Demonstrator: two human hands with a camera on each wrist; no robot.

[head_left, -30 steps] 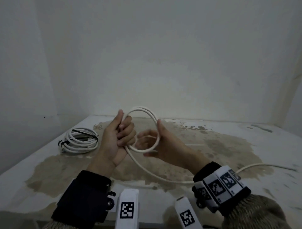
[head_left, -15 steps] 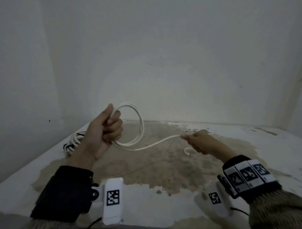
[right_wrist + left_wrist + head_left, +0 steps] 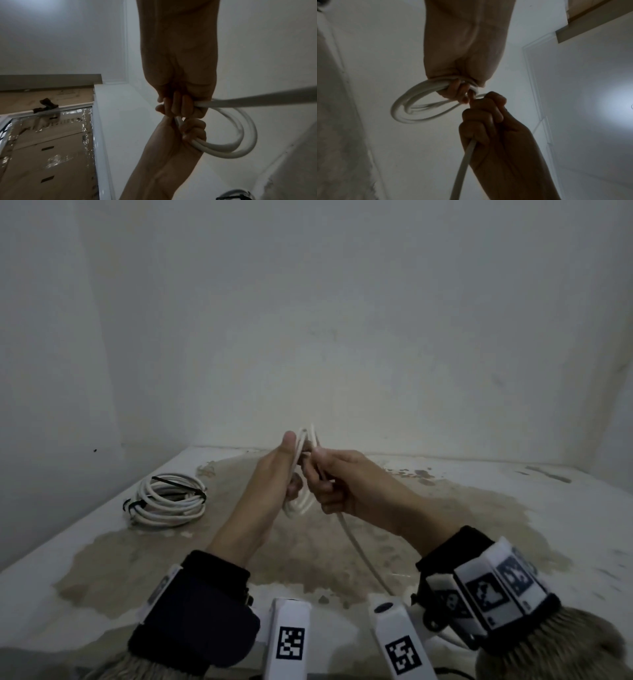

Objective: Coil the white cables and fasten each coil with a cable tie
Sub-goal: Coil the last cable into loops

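Head view: small loops of white cable [image 3: 301,470] are being gripped in the left hand [image 3: 274,477] above the table [image 3: 513,508]; its free length is being clasped by the right hand [image 3: 339,484], touching the left; a tied coil [image 3: 168,499] is lying far left.
Left wrist view: loops are being held under curled fingers [image 3: 453,89].
Right wrist view: the cable's tail is being clamped in the fist, running out rightward.

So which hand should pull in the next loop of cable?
The right hand, most likely. It already grips the loose cable trailing to the table, while the left hand holds the coil and shouldn't let go.
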